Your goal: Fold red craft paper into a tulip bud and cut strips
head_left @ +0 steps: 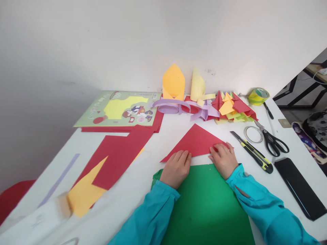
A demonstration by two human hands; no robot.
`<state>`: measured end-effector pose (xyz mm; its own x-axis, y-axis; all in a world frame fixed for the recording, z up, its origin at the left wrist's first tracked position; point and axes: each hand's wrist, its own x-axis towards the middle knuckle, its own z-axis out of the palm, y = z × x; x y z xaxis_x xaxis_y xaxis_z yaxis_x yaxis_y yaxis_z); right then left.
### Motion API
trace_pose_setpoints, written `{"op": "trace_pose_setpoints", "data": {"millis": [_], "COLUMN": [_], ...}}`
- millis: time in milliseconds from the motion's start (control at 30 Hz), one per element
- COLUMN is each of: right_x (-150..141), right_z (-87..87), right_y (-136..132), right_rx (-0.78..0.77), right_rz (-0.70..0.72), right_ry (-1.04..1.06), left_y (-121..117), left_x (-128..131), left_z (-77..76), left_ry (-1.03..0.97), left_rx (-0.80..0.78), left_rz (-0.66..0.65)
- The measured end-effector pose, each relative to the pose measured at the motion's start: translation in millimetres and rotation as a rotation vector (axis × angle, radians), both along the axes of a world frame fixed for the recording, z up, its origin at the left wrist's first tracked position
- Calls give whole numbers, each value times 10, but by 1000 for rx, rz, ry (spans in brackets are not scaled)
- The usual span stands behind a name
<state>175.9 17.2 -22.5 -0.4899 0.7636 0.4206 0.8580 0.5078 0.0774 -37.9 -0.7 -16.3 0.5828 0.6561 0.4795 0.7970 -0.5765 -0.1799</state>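
A yellow-and-black box cutter (251,152) lies beside a thin, pale ring (246,134) and black-handled metal scissors (266,135). Nearer stands out a glossy black oblong case (301,189); a pale-green illustrated pad (99,109) lies near the white wall (127,44).

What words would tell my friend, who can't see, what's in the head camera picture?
A left hand and right hand touch the near edge of a red paper triangle, just past a green mat. A knife and scissors lie to the right, loose paper to the left, and colourful paper shapes behind.
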Motion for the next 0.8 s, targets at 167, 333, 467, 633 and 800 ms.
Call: {"op": "trace_pose_setpoints", "data": {"millis": [167, 333, 467, 633, 800], "right_x": [-103, -170, -206, -230, -234], "right_z": [24, 66, 43, 111, 559], "right_y": [61, 100, 97, 118, 113], "right_rx": [88, 125, 117, 231, 475], "right_rz": [130, 145, 151, 223, 127], "right_ry": [-12, -37, -13, -4, 169], "left_y": [20, 34, 69, 115, -48], "left_x": [-25, 13, 55, 49, 132], "left_z": [-43, 1, 52, 286, 802], "left_ry": [-72, -9, 102, 89, -509], "left_rx": [-43, -36, 13, 89, 209], "left_rz": [-9, -11, -53, -70, 28]}}
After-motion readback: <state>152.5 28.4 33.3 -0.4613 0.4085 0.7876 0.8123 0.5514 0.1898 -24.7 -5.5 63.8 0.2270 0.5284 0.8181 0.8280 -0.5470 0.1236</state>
